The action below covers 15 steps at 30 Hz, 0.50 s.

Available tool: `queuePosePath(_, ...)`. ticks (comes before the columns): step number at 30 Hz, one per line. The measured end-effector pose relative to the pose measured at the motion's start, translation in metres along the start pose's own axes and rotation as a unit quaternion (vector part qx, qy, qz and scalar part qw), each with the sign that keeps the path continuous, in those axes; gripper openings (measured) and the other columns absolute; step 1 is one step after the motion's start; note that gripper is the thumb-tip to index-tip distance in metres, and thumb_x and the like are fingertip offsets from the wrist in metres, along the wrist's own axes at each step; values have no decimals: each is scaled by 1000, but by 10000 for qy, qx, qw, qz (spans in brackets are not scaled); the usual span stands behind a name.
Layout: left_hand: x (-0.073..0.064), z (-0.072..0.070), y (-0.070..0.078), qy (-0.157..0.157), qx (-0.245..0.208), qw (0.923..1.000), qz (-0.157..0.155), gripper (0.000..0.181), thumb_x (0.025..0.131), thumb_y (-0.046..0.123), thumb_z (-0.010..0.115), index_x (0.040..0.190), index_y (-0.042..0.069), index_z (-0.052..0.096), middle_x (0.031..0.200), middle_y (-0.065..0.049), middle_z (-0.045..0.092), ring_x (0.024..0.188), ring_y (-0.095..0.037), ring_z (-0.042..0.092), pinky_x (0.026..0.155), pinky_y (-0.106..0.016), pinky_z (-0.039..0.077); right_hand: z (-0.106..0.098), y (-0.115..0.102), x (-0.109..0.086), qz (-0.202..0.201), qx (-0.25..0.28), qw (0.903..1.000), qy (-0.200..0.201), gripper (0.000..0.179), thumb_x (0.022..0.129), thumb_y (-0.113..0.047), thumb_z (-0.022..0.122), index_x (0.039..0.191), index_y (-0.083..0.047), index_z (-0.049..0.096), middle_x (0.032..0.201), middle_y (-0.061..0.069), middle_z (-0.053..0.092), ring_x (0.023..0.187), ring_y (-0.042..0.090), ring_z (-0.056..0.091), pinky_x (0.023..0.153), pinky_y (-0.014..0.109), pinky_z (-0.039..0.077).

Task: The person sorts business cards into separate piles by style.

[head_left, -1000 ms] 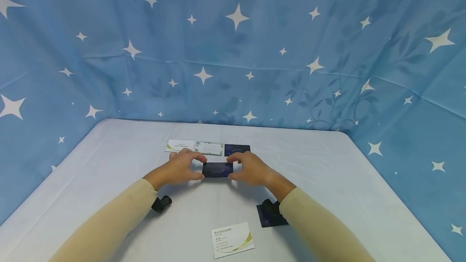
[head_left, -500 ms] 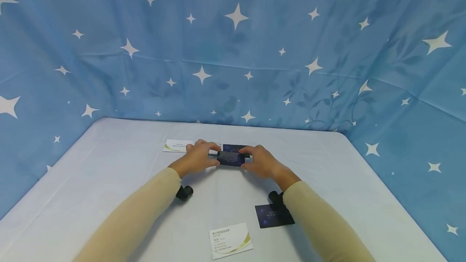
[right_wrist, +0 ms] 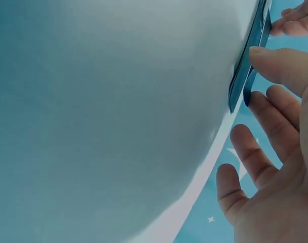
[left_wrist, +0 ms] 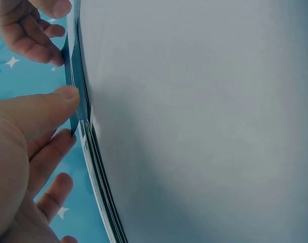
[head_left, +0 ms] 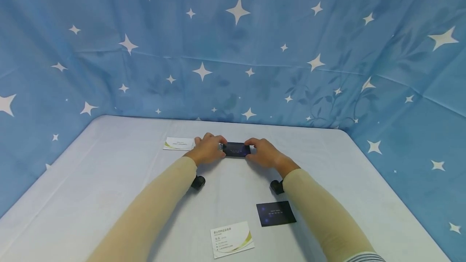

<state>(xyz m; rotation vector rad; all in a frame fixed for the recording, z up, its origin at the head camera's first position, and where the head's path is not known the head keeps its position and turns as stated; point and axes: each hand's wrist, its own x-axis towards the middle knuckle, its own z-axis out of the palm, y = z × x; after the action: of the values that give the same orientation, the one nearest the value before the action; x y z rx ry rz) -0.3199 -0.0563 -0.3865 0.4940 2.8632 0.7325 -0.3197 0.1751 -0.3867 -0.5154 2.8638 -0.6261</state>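
Note:
At the far middle of the table, a dark blue business card [head_left: 236,149] spans the space between both hands in the head view. My left hand [head_left: 209,148] pinches its left end between thumb and fingers. The right hand [head_left: 267,153] pinches the opposite end the same way. Seen edge-on in the left wrist view, the card [left_wrist: 77,86] is slightly bowed, above stacked card edges [left_wrist: 104,192]. In the right wrist view, dark cards [right_wrist: 245,66] lie by the right thumb [right_wrist: 268,61]. Whether the held card touches those beneath is unclear.
A white business card [head_left: 178,143] with a green curve lies left of the left hand. Nearer lie another dark card [head_left: 276,213] and a white printed card [head_left: 232,239]. A blue star-patterned curtain [head_left: 233,51] hangs behind the white table [head_left: 120,165].
Both hands have carried the dark card away from the body and to the right, over where another dark card lay. The left hand now covers the floral card. The nearer cards stay put.

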Motion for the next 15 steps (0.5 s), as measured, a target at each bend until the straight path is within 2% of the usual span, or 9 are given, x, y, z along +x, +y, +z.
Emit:
queuePosePath(11,9,4,6,20,419,9990,-130,54,92,27,76,141,19,58,126,-1,65,135,-28,34,95,-51,21,1,1,9,692,196,9974,-9,61,92,-23,75,147,-15,50,148,17,48,137,35,41,112,52,29)
queuePosePath(15,13,5,7,-22,544,9984,-162,53,92,28,75,142,19,58,130,-2,63,135,-29,34,97,-52,21,0,3,11,756,243,9968,-84,60,92,-24,74,147,-16,51,150,15,47,139,36,39,112,53,28)
